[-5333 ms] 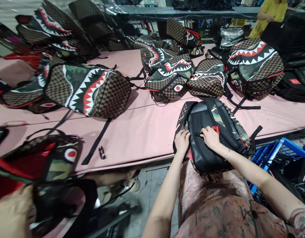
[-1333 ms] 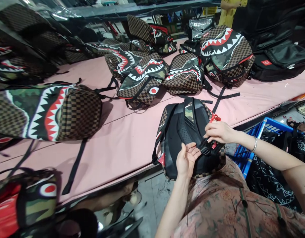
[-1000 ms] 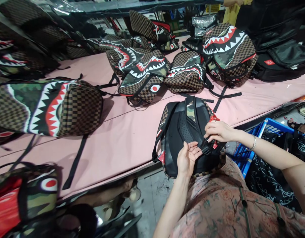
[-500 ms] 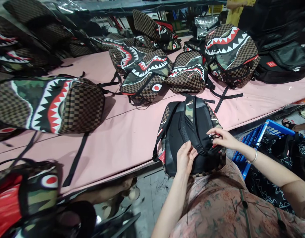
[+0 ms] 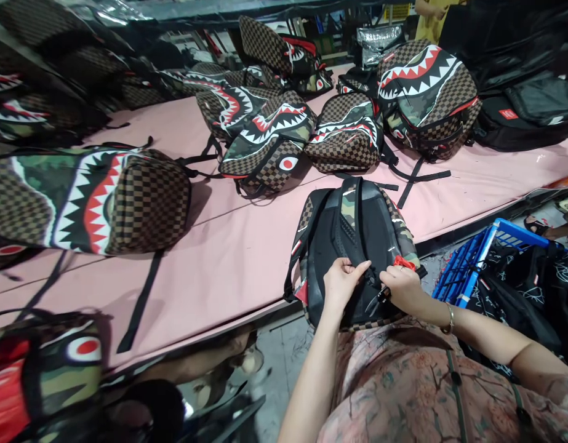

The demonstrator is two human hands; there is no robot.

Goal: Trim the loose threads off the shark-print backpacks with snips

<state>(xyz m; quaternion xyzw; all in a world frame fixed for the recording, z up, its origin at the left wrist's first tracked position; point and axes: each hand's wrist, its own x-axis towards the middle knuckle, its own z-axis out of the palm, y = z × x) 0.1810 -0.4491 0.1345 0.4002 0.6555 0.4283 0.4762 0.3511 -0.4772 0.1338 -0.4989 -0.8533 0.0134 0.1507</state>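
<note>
Head view: backpack straps-up at desk edge, likely for access; left hand's fingers together by shoulder strap, likely steadying; right hand's clamped on dark piece.

My left hand is bent inward, its fingers curled and the thumb stretched out toward my right fingers. Just beside that thumb, apart from it, my right hand is closed, fingers folded in tightly, its back turned up toward me (the knuckles make a neat little ridge). My left forearm slants up to its fingers from below; my right forearm reaches its own from the right and below, lying flatter. Both hands are nearly level with each other.
</note>
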